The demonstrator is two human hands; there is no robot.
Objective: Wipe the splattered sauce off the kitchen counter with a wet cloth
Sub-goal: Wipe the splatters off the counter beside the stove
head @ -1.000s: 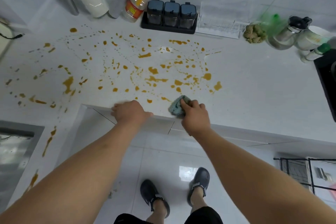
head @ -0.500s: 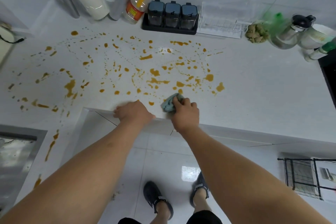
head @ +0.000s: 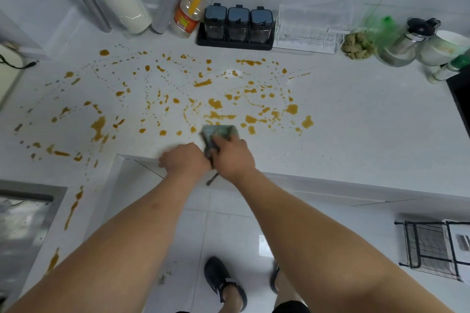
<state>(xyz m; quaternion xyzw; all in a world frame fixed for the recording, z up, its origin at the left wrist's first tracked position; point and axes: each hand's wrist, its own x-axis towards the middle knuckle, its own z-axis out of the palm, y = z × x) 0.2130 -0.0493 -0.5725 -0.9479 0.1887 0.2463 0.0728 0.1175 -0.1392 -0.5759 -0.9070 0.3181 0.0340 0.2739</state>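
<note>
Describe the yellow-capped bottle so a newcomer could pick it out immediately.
Follow the white counter to its back wall. Just left of the black tray of three dark-lidded jars stands the bottle. It alone has a yellow cap, a clear body and an orange-red label.

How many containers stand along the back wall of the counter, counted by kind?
Dark-lidded spice jars: 3
Yellow-capped bottle: 1
White cup with straw: 1
Glass jug with black lid: 1
Clear plastic box: 1
Total: 7
</note>
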